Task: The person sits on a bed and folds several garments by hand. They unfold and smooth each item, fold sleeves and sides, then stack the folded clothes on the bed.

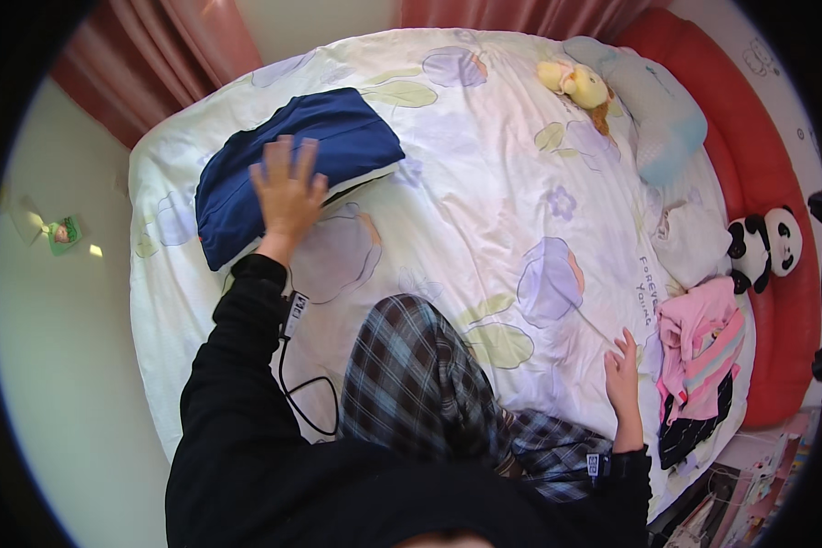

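Note:
A folded navy-blue cloth piece, seemingly a garment, lies on the left part of the bed with a pale layer showing along its near edge. Over its near side my left hand is spread, palm down, fingers slightly blurred; whether it presses on the cloth or hovers just above I cannot tell. My right hand holds nothing and has its fingers apart. It is above the sheet at the right, closest to a pile of pink clothing.
The bed has a white flowered sheet. On its right are a panda plush, a yellow plush toy, a pale blue pillow and a red headboard. A black cable hangs by my left sleeve. My plaid-covered knee is between my arms.

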The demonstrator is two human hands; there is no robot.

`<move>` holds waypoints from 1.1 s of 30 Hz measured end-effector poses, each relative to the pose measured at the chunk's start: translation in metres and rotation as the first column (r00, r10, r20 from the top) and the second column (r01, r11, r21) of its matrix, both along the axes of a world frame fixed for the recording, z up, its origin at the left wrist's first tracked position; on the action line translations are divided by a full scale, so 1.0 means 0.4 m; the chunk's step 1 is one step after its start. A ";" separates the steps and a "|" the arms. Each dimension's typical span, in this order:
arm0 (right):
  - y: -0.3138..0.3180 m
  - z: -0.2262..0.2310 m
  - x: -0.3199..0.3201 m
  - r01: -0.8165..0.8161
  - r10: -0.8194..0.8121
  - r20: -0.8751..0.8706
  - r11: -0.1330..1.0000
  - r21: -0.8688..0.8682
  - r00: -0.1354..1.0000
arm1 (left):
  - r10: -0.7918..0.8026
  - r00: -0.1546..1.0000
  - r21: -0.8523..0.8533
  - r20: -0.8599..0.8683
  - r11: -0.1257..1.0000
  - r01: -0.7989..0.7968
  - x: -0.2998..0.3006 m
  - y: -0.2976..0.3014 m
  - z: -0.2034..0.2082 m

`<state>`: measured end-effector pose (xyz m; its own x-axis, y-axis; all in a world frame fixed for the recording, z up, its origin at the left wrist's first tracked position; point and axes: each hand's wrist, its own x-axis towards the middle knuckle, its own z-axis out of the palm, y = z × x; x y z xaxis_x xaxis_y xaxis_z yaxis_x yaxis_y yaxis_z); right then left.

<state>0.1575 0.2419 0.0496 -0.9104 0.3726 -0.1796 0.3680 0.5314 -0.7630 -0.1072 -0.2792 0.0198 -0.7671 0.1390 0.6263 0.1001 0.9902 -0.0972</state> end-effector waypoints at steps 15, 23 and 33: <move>0.018 0.044 0.256 -0.013 0.016 0.019 0.991 -0.131 1.000 | -0.676 0.540 0.553 0.501 0.730 0.401 0.108 0.516 0.099; 0.041 -0.042 0.150 0.015 -0.014 -0.050 0.999 0.030 0.999 | -0.776 0.421 0.769 0.470 0.594 0.236 0.353 0.677 0.104; 0.093 -0.087 0.136 0.132 -0.096 -0.211 0.977 0.165 0.973 | -0.626 0.621 0.644 0.472 0.725 0.242 0.333 0.660 0.026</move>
